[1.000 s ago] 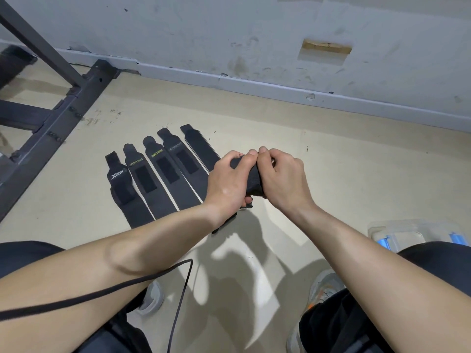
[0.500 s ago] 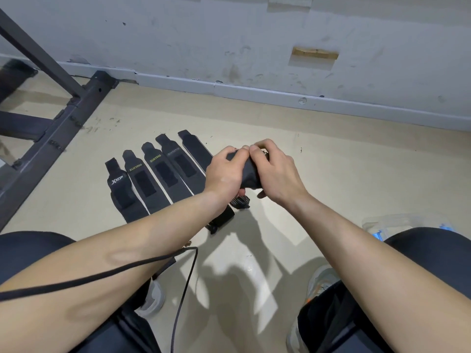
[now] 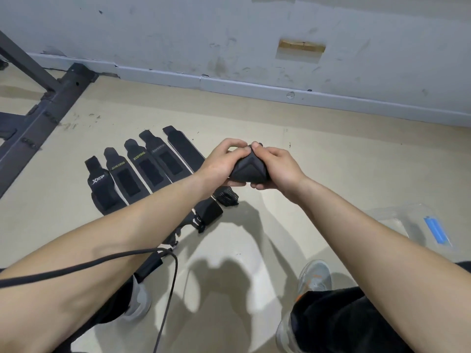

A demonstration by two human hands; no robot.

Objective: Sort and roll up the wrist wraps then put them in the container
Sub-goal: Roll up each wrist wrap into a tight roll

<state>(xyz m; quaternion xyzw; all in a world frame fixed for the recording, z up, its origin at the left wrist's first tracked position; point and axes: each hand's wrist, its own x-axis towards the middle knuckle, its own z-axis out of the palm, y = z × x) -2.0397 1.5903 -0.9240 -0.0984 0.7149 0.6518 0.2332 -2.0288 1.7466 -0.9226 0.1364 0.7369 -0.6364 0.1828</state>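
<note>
Head view, hands at centre. The floor (image 3: 331,159) is bounded on the far side by a wall (image 3: 229,34) and on the left by a dark metal frame (image 3: 51,108). Open floor is seen to the right of the hands and between the shoes.

Five flat wraps (image 3: 150,171) are laid side by side on the floor at left centre. Their long axes are parallel and diagonal, with the tab ends pointed toward the wall. Their near ends are hidden by the left forearm.

A black roll (image 3: 248,170) is held above the floor, just right of the row. Its axis cannot be told.

The roll is gripped from the left by the left hand (image 3: 219,163), fingers curled over its top and thumb beneath. It is gripped from the right by the right hand (image 3: 276,166) in like manner. The fingertips of both hands meet at the top of the roll. Both forearms are extended forward and converge.

A ribbed black end (image 3: 226,197) lies on the floor just below the hands; whether it belongs to the roll cannot be told.

A clear container (image 3: 397,212) with a blue clip (image 3: 435,230) stands on the floor at right, well apart from the row and partly hidden by the right forearm. A black cable (image 3: 173,289) is draped over the left forearm.
</note>
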